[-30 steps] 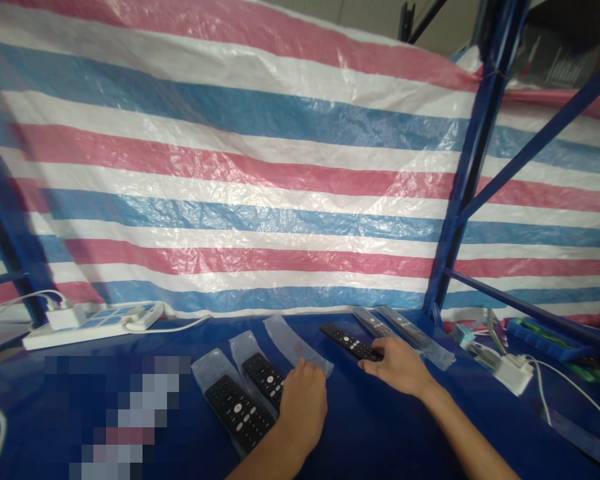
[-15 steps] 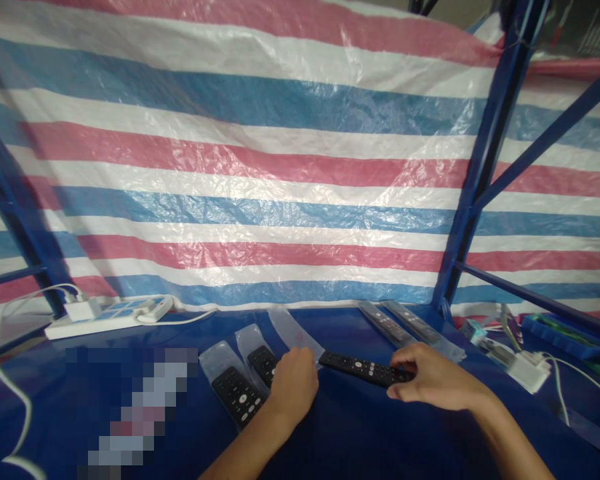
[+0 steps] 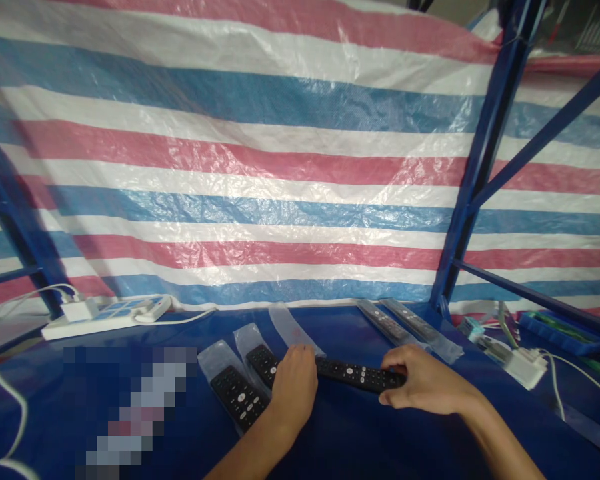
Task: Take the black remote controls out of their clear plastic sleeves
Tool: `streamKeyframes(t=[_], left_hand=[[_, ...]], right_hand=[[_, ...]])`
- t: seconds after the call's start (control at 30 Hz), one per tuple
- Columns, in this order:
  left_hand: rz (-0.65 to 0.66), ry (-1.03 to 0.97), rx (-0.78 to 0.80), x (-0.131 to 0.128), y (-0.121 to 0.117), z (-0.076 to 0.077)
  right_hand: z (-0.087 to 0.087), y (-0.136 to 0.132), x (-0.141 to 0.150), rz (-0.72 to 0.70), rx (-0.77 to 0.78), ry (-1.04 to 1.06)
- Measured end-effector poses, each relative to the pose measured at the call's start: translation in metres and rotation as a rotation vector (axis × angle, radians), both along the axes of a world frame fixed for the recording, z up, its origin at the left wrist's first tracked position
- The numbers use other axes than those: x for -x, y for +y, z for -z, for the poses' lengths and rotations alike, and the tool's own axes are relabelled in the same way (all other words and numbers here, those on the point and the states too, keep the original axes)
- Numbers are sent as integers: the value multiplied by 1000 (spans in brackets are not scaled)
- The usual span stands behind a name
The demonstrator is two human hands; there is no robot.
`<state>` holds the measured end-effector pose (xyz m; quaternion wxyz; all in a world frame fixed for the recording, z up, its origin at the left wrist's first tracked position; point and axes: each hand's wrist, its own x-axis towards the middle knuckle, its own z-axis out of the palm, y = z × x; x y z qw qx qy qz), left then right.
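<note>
My right hand [image 3: 423,381] grips the near end of a black remote control [image 3: 355,375] between thumb and fingers. The remote lies almost level, and its left end disappears behind my left hand [image 3: 295,385]. The left fingers are closed at the lower end of a clear plastic sleeve [image 3: 293,327]; the hand hides that end, so I cannot tell whether the remote's tip is inside it. Left of this hand lie two more black remotes, a nearer remote [image 3: 236,397] and a farther remote [image 3: 263,360], each partly in a clear sleeve.
Two sleeved remotes [image 3: 387,320] lie at the back right of the blue table [image 3: 360,440]. A white power strip [image 3: 107,317] with cables sits back left. White adapters [image 3: 527,367] and a blue tray [image 3: 555,333] are at right. Striped sheeting [image 3: 260,200] hangs behind, between blue posts.
My right hand has moved slightly left with the remote, whose left end now reaches my left hand and is hidden by it. The left hand has barely moved.
</note>
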<state>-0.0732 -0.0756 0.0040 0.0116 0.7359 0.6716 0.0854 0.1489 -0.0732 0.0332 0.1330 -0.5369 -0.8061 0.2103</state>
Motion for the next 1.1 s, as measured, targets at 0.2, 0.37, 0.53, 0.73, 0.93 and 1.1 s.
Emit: streamKeyframes(t=[0.2,0.37,0.53,0.73,0.93,1.1], left_hand=[[81,6,-20,-2,2,11],[167,15,-64,-5,5,21],[200,-34,-73,-4,6,23],[239,-79,-129,-10,3,30],[296,-114,-71,-17,-1,30],[215,-190,-147,-7,4,25]], right_hand=[[3,1,9,64,-56,-62],[14,2,28,75,-137,-133],[25,4,40,86,-207,-153],[32,6,51,114,-244,-135],[38,9,58,104,-225,-93],[35,16,38,-86,-64,112]])
